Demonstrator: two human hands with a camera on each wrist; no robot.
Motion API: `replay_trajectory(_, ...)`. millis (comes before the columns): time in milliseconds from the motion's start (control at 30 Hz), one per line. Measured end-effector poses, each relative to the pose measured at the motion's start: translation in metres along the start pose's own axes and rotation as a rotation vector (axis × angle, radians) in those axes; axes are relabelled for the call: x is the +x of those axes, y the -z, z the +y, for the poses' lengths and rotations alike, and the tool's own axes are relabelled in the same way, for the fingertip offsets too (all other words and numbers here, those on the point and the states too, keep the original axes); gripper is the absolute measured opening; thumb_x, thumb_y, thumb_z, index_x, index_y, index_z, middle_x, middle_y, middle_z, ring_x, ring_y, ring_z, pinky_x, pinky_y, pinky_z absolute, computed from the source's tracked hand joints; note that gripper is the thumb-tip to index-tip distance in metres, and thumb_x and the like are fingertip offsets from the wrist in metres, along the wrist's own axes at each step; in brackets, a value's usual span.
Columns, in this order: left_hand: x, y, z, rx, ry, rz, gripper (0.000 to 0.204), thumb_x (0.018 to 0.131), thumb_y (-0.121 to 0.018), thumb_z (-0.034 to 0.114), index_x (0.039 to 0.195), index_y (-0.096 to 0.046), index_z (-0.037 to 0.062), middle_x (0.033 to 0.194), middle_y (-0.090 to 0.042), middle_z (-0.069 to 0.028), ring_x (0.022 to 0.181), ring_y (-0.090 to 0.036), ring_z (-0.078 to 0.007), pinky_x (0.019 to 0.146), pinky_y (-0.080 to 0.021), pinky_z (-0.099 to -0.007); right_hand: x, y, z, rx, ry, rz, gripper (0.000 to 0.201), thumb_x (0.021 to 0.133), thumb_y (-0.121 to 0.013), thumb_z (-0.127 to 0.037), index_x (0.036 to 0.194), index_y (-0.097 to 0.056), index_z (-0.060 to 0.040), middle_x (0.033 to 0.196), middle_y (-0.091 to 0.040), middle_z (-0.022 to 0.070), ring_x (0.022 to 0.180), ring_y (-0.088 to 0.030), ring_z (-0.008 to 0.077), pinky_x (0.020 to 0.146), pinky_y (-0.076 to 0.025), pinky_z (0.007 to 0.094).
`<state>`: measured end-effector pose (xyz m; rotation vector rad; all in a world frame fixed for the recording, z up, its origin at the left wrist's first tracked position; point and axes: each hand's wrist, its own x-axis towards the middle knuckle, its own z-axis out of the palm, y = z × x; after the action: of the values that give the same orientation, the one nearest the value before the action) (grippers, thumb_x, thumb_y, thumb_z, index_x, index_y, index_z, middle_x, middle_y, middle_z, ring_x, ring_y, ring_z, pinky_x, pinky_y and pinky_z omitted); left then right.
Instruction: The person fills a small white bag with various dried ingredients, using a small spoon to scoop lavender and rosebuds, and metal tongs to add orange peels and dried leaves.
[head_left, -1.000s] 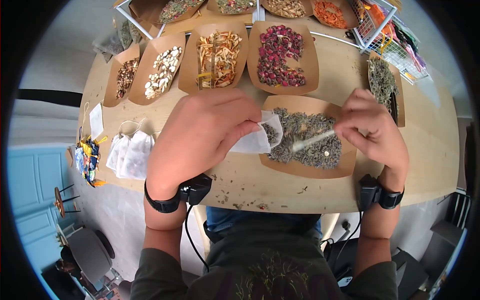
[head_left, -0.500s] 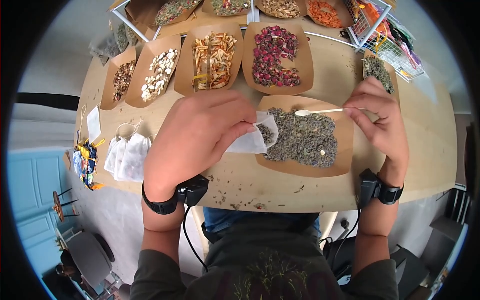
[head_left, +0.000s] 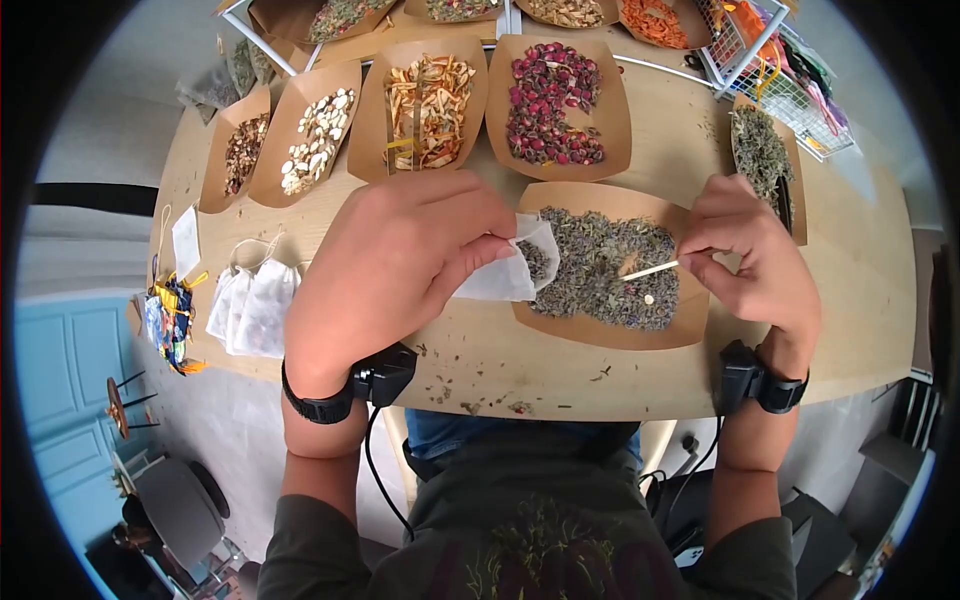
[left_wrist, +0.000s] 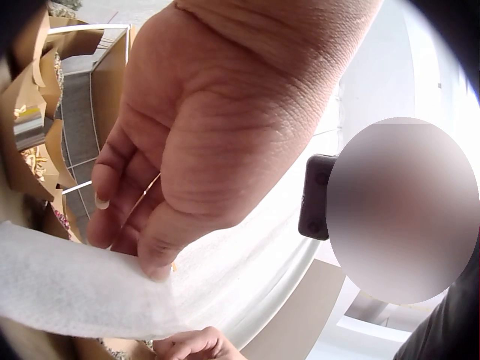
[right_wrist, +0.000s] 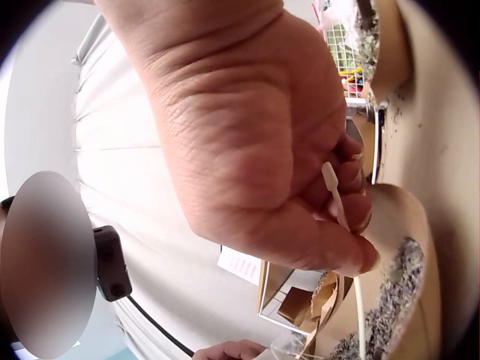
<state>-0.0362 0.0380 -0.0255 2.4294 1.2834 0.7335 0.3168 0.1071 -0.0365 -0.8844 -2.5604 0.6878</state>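
Observation:
In the head view my left hand [head_left: 400, 265] pinches the rim of a small white cloth pouch [head_left: 503, 281] between thumb and fingers. The pouch lies on its side with its mouth toward the tray, and dried buds [head_left: 535, 258] show inside. Its pale fabric [left_wrist: 75, 285] fills the lower left of the left wrist view. My right hand [head_left: 750, 262] grips a thin, light-coloured little spoon [head_left: 652, 271] by the handle. The spoon's bowl is hidden in the dried lavender [head_left: 585, 270] on a brown paper tray [head_left: 690, 318]. The handle's end [right_wrist: 329, 177] pokes up beside my palm.
Behind stand paper trays of rosebuds [head_left: 550, 110], dried peel strips [head_left: 440, 85], white slices [head_left: 318, 140] and brown bits [head_left: 243, 150]. Filled white pouches [head_left: 258, 305] sit at left. A tray of grey-green herb [head_left: 762, 150] is at right, near a wire basket [head_left: 800, 115].
The spoon tip went from low beside the pouch mouth up to the tray's far side, then down into the lavender, right of the pouch. My left hand keeps hold of the pouch.

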Motion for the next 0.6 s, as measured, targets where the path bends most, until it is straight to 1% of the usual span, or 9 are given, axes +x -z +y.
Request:
replay_trajectory(67, 0.001, 0.001, -0.001, 0.002, -0.004, 0.008, 0.015, 0.09, -0.082, 0.003, 0.102, -0.075, 0.0021, 0.101, -0.075, -0.0137, 0.091, -0.074, -0.0374, 0.08, -0.058, -0.043, 0.005, -0.006, 0.002, 0.012, 0.028, -0.065, 0.014, 0.071, -0.078, 0.006, 0.082, -0.077, -0.0032, 0.079, -0.064, 0.0057, 0.088, -0.057, 0.0291, 0.09, -0.041, 0.0429)
replay_trajectory(133, 0.0, 0.0, -0.001, -0.01, -0.01, 0.018, 0.015, 0.09, -0.083, 0.003, 0.102, -0.075, 0.0021, 0.1, -0.075, -0.0136, 0.091, -0.074, -0.0372, 0.08, -0.058, -0.0431, 0.008, -0.011, 0.001, 0.022, 0.034, -0.07, 0.013, 0.072, -0.079, 0.004, 0.082, -0.077, -0.0045, 0.079, -0.064, 0.0048, 0.087, -0.056, 0.0286, 0.091, -0.039, 0.0425)
replay_trajectory(233, -0.001, 0.0, -0.001, -0.002, -0.006, 0.01, 0.015, 0.09, -0.083, 0.004, 0.102, -0.075, 0.0022, 0.1, -0.075, -0.0135, 0.092, -0.074, -0.0373, 0.08, -0.058, -0.0434, 0.01, -0.013, -0.002, 0.002, 0.079, -0.024, 0.01, 0.074, -0.076, 0.003, 0.081, -0.076, -0.0042, 0.074, -0.061, 0.0062, 0.084, -0.058, 0.0292, 0.091, -0.042, 0.042)
replay_trajectory(300, -0.001, 0.001, -0.001, -0.008, -0.006, 0.008, 0.015, 0.09, -0.083, 0.004, 0.102, -0.075, 0.0022, 0.1, -0.075, -0.0135, 0.092, -0.073, -0.0374, 0.08, -0.058, -0.0436, 0.011, -0.012, -0.001, 0.058, 0.087, 0.003, 0.01, 0.075, -0.077, 0.003, 0.082, -0.076, -0.0043, 0.076, -0.064, 0.0052, 0.084, -0.059, 0.0277, 0.093, -0.041, 0.0413)
replay_trajectory(433, 0.0, 0.001, -0.001, -0.022, -0.02, 0.018, 0.014, 0.091, -0.082, 0.005, 0.102, -0.074, 0.0025, 0.1, -0.075, -0.0133, 0.092, -0.073, -0.0376, 0.08, -0.058, -0.0443, 0.011, -0.006, 0.0, 0.106, 0.084, 0.017, 0.01, 0.076, -0.078, 0.003, 0.084, -0.077, -0.0039, 0.079, -0.068, 0.0045, 0.085, -0.06, 0.0263, 0.093, -0.041, 0.0406)
replay_trajectory(500, -0.002, -0.001, -0.002, -0.014, -0.022, 0.018, 0.014, 0.091, -0.082, 0.005, 0.102, -0.074, 0.0027, 0.1, -0.075, -0.0132, 0.092, -0.073, -0.0375, 0.079, -0.058, -0.0444, 0.011, -0.004, -0.007, 0.156, 0.066, 0.127, 0.01, 0.077, -0.078, 0.003, 0.085, -0.077, -0.0036, 0.081, -0.069, 0.0049, 0.085, -0.06, 0.0258, 0.093, -0.041, 0.0406)
replay_trajectory(533, -0.001, 0.0, -0.002, -0.005, -0.033, 0.019, 0.013, 0.091, -0.081, 0.005, 0.102, -0.074, 0.0029, 0.1, -0.075, -0.013, 0.092, -0.073, -0.0373, 0.079, -0.058, -0.0445, 0.011, -0.005, -0.009, 0.156, 0.07, 0.127, 0.01, 0.077, -0.078, 0.003, 0.085, -0.077, -0.0036, 0.081, -0.069, 0.0049, 0.085, -0.06, 0.0258, 0.093, -0.041, 0.0406)
replay_trajectory(600, -0.002, -0.001, -0.002, -0.018, -0.028, 0.024, 0.013, 0.091, -0.081, 0.006, 0.102, -0.074, 0.003, 0.1, -0.075, -0.0127, 0.091, -0.073, -0.0371, 0.079, -0.058, -0.0445, 0.014, -0.009, -0.015, 0.175, 0.094, 0.223, 0.011, 0.077, -0.08, 0.002, 0.087, -0.079, -0.0035, 0.083, -0.07, 0.0052, 0.086, -0.06, 0.0258, 0.09, -0.042, 0.0408)
